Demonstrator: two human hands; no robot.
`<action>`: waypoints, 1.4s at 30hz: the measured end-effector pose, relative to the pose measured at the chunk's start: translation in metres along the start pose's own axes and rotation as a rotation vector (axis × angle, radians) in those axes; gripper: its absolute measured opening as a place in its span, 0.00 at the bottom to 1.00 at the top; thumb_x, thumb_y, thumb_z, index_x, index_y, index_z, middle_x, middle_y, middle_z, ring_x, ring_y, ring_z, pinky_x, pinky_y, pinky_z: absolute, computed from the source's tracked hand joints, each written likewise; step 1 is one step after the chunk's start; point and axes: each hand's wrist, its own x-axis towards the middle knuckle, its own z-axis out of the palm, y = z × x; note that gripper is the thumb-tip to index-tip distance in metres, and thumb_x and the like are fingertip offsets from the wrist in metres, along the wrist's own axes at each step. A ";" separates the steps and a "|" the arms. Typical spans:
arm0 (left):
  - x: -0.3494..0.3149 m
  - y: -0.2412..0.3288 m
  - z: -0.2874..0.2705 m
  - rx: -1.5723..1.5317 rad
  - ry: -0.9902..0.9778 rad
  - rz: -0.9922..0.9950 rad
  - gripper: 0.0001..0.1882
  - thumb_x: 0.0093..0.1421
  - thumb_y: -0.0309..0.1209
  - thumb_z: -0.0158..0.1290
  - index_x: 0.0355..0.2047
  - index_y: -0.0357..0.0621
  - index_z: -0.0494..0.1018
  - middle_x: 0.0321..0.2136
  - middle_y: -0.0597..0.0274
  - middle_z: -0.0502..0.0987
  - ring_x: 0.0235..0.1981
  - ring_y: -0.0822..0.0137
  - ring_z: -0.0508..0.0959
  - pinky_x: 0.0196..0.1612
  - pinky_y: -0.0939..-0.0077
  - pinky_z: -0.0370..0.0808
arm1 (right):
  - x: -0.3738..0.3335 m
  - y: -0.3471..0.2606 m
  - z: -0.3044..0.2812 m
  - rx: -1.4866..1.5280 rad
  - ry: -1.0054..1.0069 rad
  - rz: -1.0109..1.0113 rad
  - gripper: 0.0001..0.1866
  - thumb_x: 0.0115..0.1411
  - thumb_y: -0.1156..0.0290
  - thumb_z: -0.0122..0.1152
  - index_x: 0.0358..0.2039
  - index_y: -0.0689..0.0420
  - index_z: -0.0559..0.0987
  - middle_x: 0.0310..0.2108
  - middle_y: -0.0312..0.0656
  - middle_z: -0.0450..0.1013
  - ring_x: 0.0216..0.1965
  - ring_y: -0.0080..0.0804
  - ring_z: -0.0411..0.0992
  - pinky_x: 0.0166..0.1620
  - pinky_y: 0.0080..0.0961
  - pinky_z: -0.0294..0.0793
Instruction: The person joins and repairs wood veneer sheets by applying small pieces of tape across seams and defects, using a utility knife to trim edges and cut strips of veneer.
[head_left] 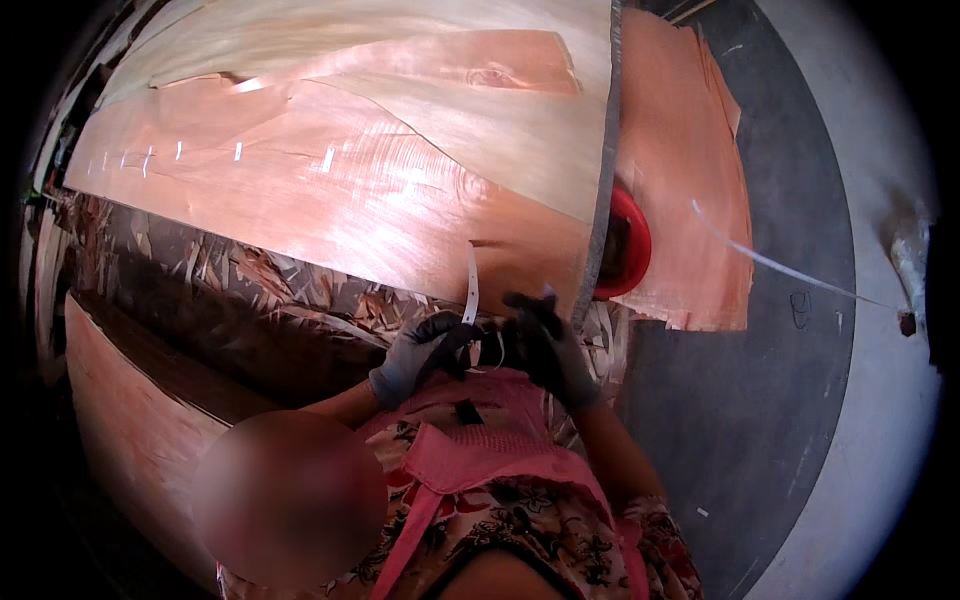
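Note:
My left hand (418, 357), in a grey glove with dark fingers, is closed in a pinch on a strip of white perforated tape (473, 285). The strip's free end stands up over the near edge of an orange-brown veneer sheet (400, 215). My right hand (557, 355), gloved alike, is just to the right at the sheet's near corner. A small pale piece of tape (548, 291) shows at its fingertips; the dark fingers blur together there. A loop of tape (492, 365) hangs between the hands, close to my pink apron (490, 450).
Short white tape pieces (328, 158) dot the sheet along a line. A red bucket (632, 245) stands by the stack's right edge, over another veneer sheet (685, 170). Veneer scraps (270, 275) litter the floor in front. A curved veneer piece (130, 400) lies at left.

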 end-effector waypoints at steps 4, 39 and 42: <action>-0.008 -0.013 -0.005 0.142 -0.052 0.129 0.12 0.68 0.33 0.55 0.45 0.37 0.79 0.26 0.64 0.78 0.26 0.74 0.78 0.29 0.76 0.79 | 0.046 0.022 0.008 -0.469 -0.138 -0.602 0.18 0.71 0.63 0.52 0.55 0.60 0.74 0.38 0.35 0.77 0.26 0.16 0.66 0.29 0.14 0.66; 0.055 0.019 -0.021 0.694 -0.187 0.407 0.12 0.66 0.35 0.54 0.39 0.36 0.76 0.22 0.60 0.77 0.17 0.68 0.76 0.22 0.76 0.76 | 0.033 0.024 -0.019 -1.509 -0.039 -0.856 0.23 0.51 0.67 0.64 0.50 0.52 0.77 0.46 0.43 0.74 0.44 0.44 0.77 0.40 0.39 0.79; 0.052 0.025 0.013 0.235 0.000 -0.401 0.09 0.67 0.31 0.52 0.38 0.38 0.78 0.22 0.62 0.77 0.17 0.72 0.76 0.21 0.79 0.75 | 0.006 0.027 -0.041 -1.435 0.024 -0.632 0.22 0.53 0.68 0.63 0.50 0.52 0.77 0.46 0.44 0.75 0.44 0.45 0.77 0.42 0.40 0.78</action>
